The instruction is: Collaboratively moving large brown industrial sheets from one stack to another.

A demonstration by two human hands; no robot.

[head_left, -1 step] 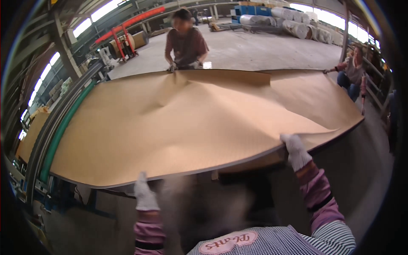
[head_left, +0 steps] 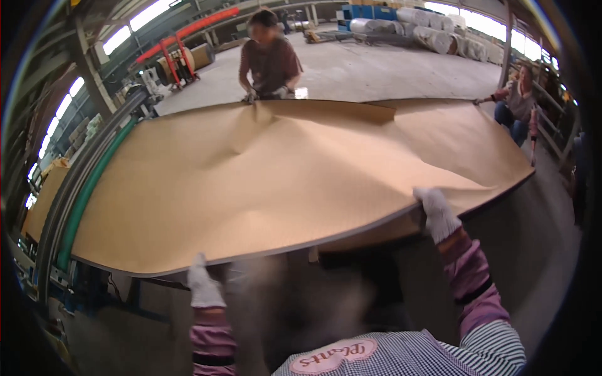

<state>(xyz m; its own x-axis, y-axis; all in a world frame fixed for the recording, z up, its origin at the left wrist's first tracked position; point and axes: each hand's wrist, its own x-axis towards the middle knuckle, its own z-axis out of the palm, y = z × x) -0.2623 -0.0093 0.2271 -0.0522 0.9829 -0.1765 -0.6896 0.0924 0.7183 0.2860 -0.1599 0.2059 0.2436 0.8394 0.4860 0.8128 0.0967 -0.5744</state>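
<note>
A broad tan, paper-like sheet (head_left: 188, 194) with a dark edge stretches across the view in front of me. It sags and buckles, with a raised fold towards the right. My left hand (head_left: 205, 287), in a white glove, grips the near edge left of the middle, its other fingers hidden under the sheet. Farther right, my gloved right hand (head_left: 438, 215) is closed around the same edge, where the sheet lifts. Across from me a person (head_left: 269, 62) holds the far edge with gloved hands. Another person (head_left: 518, 106) crouches at the right end, hands at the sheet's corners.
Along the left runs a machine frame with a long green roller (head_left: 88, 194), at the sheet's left end. A red lifting frame (head_left: 179, 62) stands behind it. Wrapped rolls (head_left: 433, 39) lie stacked at the back right. A post (head_left: 506, 44) rises near the crouching person.
My left hand has shifted slightly left along the near edge. The whole scene sits a little farther left and higher; my right hand keeps its hold.
</note>
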